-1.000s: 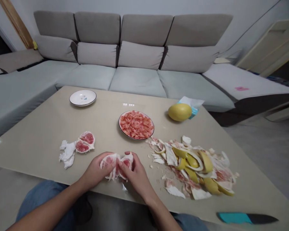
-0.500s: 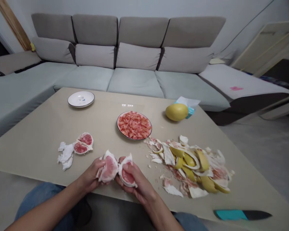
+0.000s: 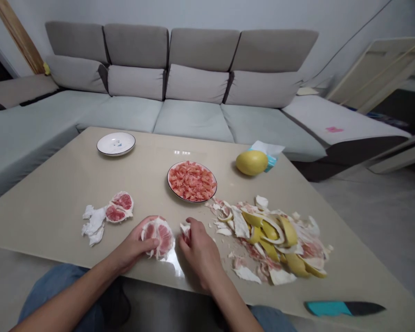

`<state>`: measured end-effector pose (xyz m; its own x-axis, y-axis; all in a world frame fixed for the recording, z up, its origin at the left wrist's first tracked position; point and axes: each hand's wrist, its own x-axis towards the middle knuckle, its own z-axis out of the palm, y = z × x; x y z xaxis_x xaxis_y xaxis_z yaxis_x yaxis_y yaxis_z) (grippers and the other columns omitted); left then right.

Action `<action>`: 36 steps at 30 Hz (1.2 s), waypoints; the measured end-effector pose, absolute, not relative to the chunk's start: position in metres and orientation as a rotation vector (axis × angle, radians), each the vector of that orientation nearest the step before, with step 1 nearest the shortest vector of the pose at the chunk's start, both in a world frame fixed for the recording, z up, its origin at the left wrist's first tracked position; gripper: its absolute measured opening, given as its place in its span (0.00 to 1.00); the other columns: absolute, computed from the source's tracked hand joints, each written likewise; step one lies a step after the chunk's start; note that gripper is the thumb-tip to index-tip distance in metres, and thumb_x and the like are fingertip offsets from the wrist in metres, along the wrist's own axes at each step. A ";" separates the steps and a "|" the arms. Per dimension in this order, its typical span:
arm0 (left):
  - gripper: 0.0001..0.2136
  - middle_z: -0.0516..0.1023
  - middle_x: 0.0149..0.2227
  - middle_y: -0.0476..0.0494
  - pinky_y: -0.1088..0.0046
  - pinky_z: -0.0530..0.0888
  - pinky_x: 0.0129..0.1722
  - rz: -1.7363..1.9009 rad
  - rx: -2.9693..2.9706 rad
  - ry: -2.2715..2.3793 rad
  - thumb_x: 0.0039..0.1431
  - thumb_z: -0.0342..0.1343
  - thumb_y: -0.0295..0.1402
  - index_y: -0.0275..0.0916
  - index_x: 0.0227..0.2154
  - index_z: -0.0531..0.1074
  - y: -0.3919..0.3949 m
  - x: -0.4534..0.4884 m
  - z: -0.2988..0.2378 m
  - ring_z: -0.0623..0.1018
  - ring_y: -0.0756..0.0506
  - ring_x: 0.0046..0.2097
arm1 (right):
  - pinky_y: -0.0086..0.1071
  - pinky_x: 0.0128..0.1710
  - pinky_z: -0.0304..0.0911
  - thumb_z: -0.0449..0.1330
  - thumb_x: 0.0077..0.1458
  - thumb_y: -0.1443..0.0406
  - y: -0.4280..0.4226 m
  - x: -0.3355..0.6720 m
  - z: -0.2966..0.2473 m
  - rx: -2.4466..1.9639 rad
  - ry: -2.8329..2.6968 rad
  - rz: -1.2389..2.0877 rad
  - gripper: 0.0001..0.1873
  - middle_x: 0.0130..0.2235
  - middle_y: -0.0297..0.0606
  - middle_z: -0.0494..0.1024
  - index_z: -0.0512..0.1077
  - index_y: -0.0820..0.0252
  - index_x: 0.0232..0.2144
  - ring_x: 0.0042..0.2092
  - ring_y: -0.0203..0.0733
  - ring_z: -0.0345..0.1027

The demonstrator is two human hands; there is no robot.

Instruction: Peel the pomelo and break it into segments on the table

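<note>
My left hand (image 3: 133, 246) is wrapped round a peeled pink pomelo chunk (image 3: 159, 236) that rests on the beige table (image 3: 55, 193) near its front edge. My right hand (image 3: 198, 249) is closed on a smaller pomelo segment (image 3: 185, 229), a short gap to the right of the chunk. Another peeled pomelo piece (image 3: 120, 207) lies to the left beside torn white pith (image 3: 93, 223). A plate of pink pomelo bits (image 3: 192, 180) stands behind my hands.
A heap of yellow and white peel (image 3: 276, 237) covers the table to the right. A whole yellow pomelo (image 3: 251, 162) sits by a tissue pack (image 3: 268, 152). An empty white plate (image 3: 116, 143) is far left. A teal-handled knife (image 3: 344, 308) lies at the front right. A grey sofa (image 3: 193, 92) stands behind.
The pomelo held in both hands has been pulled apart. My left hand keeps the bigger chunk down on the table; my right hand has moved right with the smaller segment.
</note>
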<state>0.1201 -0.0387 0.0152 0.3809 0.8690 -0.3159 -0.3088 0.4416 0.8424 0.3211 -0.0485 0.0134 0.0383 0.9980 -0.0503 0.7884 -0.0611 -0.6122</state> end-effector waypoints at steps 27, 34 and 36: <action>0.25 0.74 0.38 0.48 0.79 0.66 0.28 0.736 0.967 0.839 0.53 0.65 0.40 0.41 0.50 0.64 -0.043 0.133 0.009 0.73 0.51 0.32 | 0.41 0.52 0.63 0.60 0.45 0.71 -0.064 0.301 0.012 -1.304 -1.782 0.979 0.34 0.52 0.44 0.71 0.59 0.58 0.57 0.52 0.48 0.67; 0.32 0.74 0.46 0.43 0.66 0.69 0.47 0.752 1.082 0.897 0.48 0.68 0.37 0.42 0.53 0.58 -0.045 0.131 0.007 0.75 0.43 0.46 | 0.40 0.50 0.65 0.60 0.43 0.73 -0.062 0.302 0.014 -1.251 -1.697 1.161 0.34 0.51 0.44 0.72 0.62 0.58 0.55 0.50 0.47 0.69; 0.31 0.74 0.45 0.43 0.66 0.69 0.47 0.761 1.082 0.883 0.47 0.68 0.38 0.41 0.52 0.60 -0.045 0.131 0.008 0.75 0.42 0.46 | 0.39 0.49 0.66 0.61 0.44 0.72 -0.061 0.304 0.017 -1.231 -1.665 1.213 0.34 0.52 0.44 0.72 0.62 0.57 0.56 0.50 0.47 0.69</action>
<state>0.1311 -0.0451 0.0075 0.4522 0.8636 -0.2231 -0.0936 0.2946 0.9510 0.3044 -0.0615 0.0170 -0.2805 0.9597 0.0179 0.2771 0.0988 -0.9558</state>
